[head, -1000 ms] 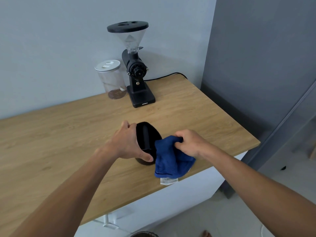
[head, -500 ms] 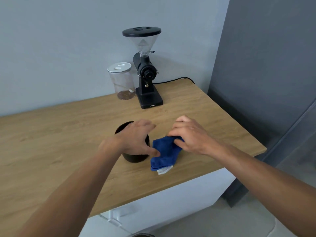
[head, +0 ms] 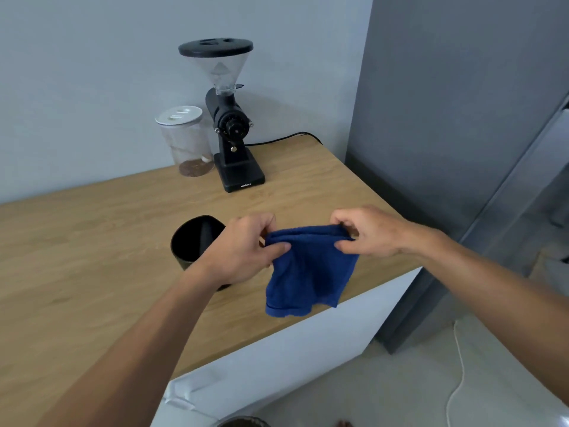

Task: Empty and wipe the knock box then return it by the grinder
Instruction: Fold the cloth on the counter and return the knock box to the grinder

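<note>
Knock box [head: 192,240] stands upright on the oak-grain countertop [head: 92,241], well short of the grinder [head: 229,131], partly behind the left wrist. Round, matte black, open-topped, a dark bar crossing inside; looks rigid plastic or coated metal, probably light and a bit slick, best taken around the wall with one hand. Left hand [head: 243,251] and right hand [head: 368,231] each pinch a top corner of the blue terry cloth [head: 309,269], which hangs soft and limp between them above the counter's front edge. Clear lidded canister [head: 186,141] stands just beside the grinder. Box interior appears empty; return not yet done.
</note>
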